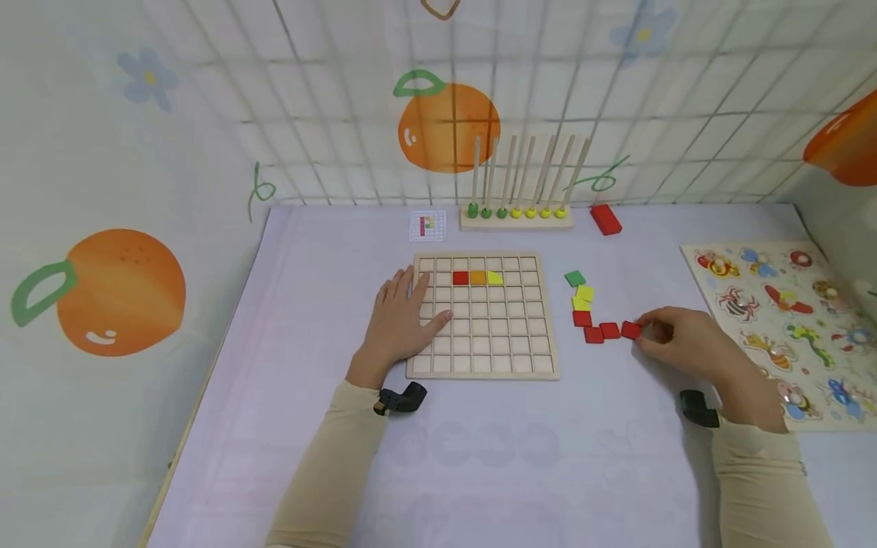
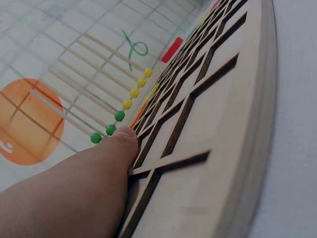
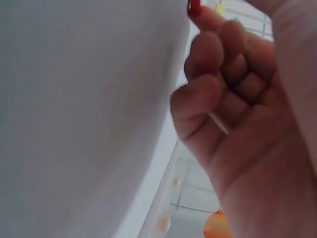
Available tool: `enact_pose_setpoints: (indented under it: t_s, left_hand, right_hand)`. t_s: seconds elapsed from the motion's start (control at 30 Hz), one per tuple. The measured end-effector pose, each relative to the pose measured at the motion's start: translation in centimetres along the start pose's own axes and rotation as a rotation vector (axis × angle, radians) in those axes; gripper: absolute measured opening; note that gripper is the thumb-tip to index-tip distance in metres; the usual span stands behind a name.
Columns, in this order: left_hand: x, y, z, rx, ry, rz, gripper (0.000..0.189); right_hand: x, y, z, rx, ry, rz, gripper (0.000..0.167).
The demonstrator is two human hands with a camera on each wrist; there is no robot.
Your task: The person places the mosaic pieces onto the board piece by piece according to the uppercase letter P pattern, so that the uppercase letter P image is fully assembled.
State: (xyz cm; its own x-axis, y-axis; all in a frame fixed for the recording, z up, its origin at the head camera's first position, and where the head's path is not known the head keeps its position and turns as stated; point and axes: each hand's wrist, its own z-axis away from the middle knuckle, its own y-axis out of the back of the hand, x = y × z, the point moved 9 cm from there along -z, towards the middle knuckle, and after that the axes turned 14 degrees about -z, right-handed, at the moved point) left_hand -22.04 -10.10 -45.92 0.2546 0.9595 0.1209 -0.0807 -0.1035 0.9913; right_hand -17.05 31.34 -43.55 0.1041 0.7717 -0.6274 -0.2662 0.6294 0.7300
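Observation:
My left hand (image 1: 400, 318) rests with spread fingers on the left side of a wooden grid board (image 1: 490, 375). In the left wrist view its thumb (image 2: 101, 168) lies on the grid. A red tile (image 1: 460, 278), an orange tile (image 1: 477, 278) and a yellow tile (image 1: 495, 278) sit side by side in an upper row. Right of the board, my right hand (image 1: 688, 342) pinches a small red square tile (image 1: 631, 330) between thumb and forefinger. Beside that tile lie several red tiles (image 1: 594, 335), yellow tiles (image 1: 582, 303) and a green tile (image 1: 575, 278).
Behind the board stands a wooden peg rack (image 1: 469, 224) with green and yellow beads. A small pattern card (image 1: 416, 228) lies left of it, a red block (image 1: 606, 220) right of it. An insect puzzle board (image 1: 750, 304) occupies the table's right side.

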Motion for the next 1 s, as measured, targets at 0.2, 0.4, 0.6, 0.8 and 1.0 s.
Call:
enact_pose_setpoints:
  t_s: [0.2, 0.4, 0.6, 0.8, 1.0]
  left_hand:
    - [0.1, -0.1, 0.0, -0.004, 0.005, 0.001, 0.087]
    - [0.0, -0.1, -0.1, 0.007, 0.007, 0.002, 0.086]
    - [0.0, -0.1, -0.1, 0.015, 0.002, 0.011, 0.084]
    - [0.0, 0.0, 0.1, 0.015, -0.003, 0.007, 0.081]
    - [0.1, 0.1, 0.1, 0.028, -0.008, 0.004, 0.08]
  right_hand:
    - [0.1, 0.5, 0.5, 0.023, 0.007, 0.008, 0.034]
    - [-0.4, 0.8, 0.5, 0.034, 0.01, -0.003, 0.034]
    - [-0.6, 1.0, 0.5, 0.046, 0.012, 0.001, 0.032]
    - [-0.5, 1.1, 0.4, 0.058, 0.017, -0.004, 0.032]
    - [-0.4, 1.1, 0.4, 0.06, 0.015, -0.003, 0.032]
